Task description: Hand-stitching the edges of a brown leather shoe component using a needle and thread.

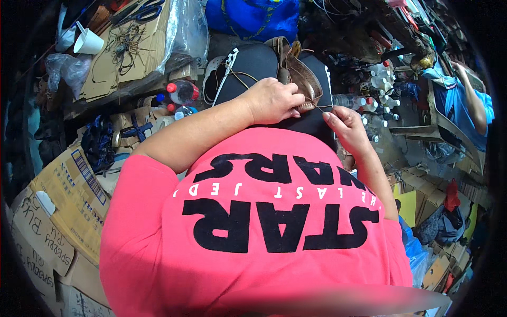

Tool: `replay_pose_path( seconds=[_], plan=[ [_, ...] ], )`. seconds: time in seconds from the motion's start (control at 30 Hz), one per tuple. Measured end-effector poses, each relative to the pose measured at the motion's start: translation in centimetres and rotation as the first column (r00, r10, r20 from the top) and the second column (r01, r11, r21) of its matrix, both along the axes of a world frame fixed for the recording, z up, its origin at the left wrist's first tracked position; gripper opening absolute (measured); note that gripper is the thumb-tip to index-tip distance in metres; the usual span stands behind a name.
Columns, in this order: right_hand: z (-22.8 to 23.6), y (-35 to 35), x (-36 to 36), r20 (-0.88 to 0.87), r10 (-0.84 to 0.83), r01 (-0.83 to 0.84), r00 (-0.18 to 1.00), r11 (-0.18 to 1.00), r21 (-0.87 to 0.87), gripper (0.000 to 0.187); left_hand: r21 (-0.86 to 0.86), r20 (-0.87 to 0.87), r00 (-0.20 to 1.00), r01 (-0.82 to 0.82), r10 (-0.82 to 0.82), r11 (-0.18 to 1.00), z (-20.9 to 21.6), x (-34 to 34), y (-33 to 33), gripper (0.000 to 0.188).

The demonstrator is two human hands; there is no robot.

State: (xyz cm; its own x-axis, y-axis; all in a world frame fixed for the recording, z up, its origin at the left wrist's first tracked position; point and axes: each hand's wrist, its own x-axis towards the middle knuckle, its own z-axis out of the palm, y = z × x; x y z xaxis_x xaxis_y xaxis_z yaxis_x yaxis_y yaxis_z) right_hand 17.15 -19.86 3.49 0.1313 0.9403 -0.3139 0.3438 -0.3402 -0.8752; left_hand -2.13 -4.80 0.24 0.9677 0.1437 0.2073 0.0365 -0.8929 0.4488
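Note:
A brown leather shoe point(303, 74) rests across my dark-clothed thighs, its opening edge curving toward me. My left hand point(273, 99) is closed at the shoe's near left side, fingers curled against its edge. Pale ridged stitching or trim point(306, 107) shows just beyond those fingertips. To the right, my right hand point(346, 126) pinches a thin strand, which looks like thread point(323, 107), running from the shoe. A tan cord point(244, 74) trails from the left over my thigh. What lies under my left fingers is hidden.
Left of me, a low table holds stacked cardboard sheets point(108, 71), scissors point(149, 11) and a white cup point(88, 42). Plastic bottles point(182, 92) stand on both sides. A blue bag point(253, 18) lies ahead. Another person's arm point(471, 98) shows at far right.

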Motion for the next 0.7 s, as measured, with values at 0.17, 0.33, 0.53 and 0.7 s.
replay_pose_path(
  seconds=[0.17, 0.33, 0.53, 0.7],
  plan=[
    [1.7, -1.4, 0.6, -0.158, -0.310, 0.324, 0.938, 0.943, 0.074, 0.033, -0.499, -0.009, 0.998, -0.059, 0.063, 0.864, 0.9, -0.6, 3.8, 0.029],
    [2.6, 0.2, 1.3, -0.137, -0.266, 0.270, 0.954, 0.963, 0.007, 0.020, -0.406, -0.105, 0.993, 0.003, -0.049, 0.914, 1.5, 0.6, 3.1, 0.029],
    [2.1, 1.5, 1.0, 0.349, -0.019, -0.009, 0.937, 0.997, 0.077, 0.020, -0.352, -0.055, 0.998, -0.009, -0.011, 0.936, -1.1, 1.4, 0.9, 0.026],
    [2.3, 2.0, 0.7, 0.397, 0.015, -0.053, 0.917, 0.995, 0.083, 0.017, -0.535, 0.116, 0.991, 0.003, 0.070, 0.845, -0.5, 1.4, 3.7, 0.013]
  ],
)
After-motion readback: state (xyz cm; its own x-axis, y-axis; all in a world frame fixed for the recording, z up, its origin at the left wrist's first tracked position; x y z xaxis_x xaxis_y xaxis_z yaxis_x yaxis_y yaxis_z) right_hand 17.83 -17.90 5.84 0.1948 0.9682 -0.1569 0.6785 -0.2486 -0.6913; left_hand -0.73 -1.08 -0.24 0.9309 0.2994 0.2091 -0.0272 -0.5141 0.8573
